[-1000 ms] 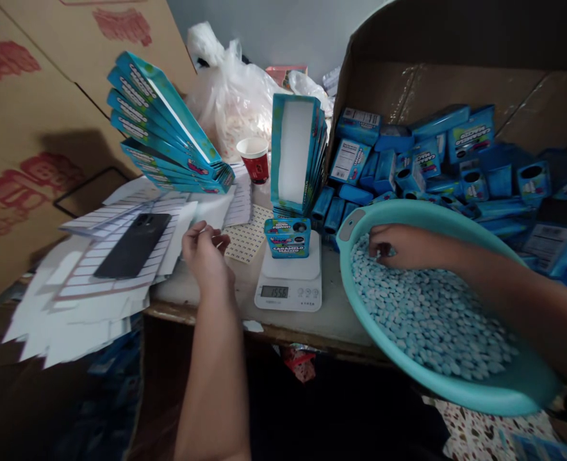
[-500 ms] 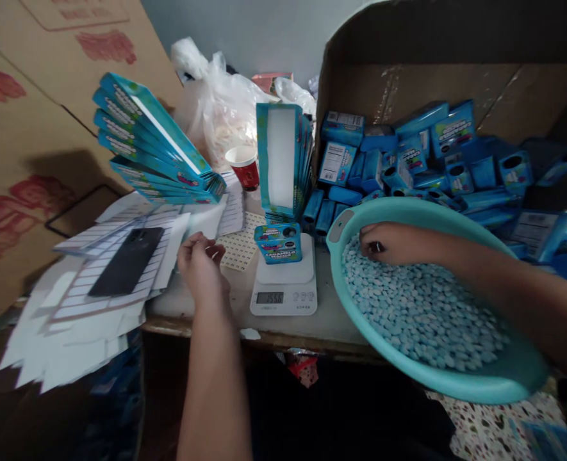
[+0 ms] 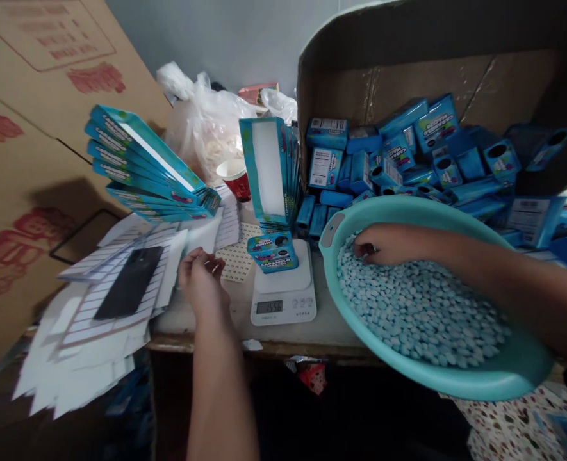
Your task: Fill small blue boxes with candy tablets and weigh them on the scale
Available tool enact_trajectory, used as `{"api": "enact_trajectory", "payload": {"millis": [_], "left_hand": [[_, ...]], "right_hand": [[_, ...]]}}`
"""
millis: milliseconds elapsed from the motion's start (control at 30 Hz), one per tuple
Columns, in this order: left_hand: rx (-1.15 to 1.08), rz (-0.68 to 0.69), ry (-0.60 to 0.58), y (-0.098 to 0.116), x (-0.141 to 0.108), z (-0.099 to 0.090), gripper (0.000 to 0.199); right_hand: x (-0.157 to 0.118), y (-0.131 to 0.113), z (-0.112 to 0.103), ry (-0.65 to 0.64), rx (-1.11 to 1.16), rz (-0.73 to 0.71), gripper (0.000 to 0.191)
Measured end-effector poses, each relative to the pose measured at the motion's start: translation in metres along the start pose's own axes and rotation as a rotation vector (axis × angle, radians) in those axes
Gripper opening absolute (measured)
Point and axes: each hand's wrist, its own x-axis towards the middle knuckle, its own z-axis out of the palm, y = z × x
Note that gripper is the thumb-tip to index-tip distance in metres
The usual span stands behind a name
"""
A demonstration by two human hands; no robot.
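My right hand (image 3: pixel 382 245) is down in a turquoise plastic basin (image 3: pixel 389 365), its curled fingertips against a heap of small pale-blue candies (image 3: pixel 408 314). What those fingers hold, if anything, is hidden. Just left of a white kitchen scale (image 3: pixel 283 314), my left hand (image 3: pixel 202 274) hovers with loosely bent fingers slightly apart and nothing visible in them. On the scale's platform stands a small blue candy box (image 3: pixel 272 253), touched by neither hand. Digits show on the scale's display.
A large carton (image 3: pixel 307 83) full of blue boxes stands behind the basin. Fanned blue cartons (image 3: pixel 148 169), a red-white paper cup (image 3: pixel 235 179) and a plastic bag (image 3: pixel 206 121) are at the back. Left lie papers (image 3: pixel 81 365) under a dark phone (image 3: pixel 129 282).
My right hand's fingers have curled closer together among the candies. My left hand keeps nearly the same pose. The camera view has shifted slightly; the box stays on the scale.
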Motion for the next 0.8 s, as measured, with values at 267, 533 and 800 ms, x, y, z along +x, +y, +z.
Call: {"api": "enact_trajectory", "payload": {"millis": [267,533,800], "left_hand": [[0.024,0.007,-0.002,0.000,-0.002,0.001,0.036],[0.017,0.012,-0.001,-0.001,-0.001,0.000,0.035],[0.024,0.022,-0.021,-0.006,0.002,-0.003,0.034]], "right_hand": [[0.002,0.007,0.004,0.029,0.022,-0.059,0.023],[0.005,0.010,0.011,0.048,0.016,-0.103,0.024],[0.004,0.002,0.009,0.008,-0.021,-0.077,0.019]]}}
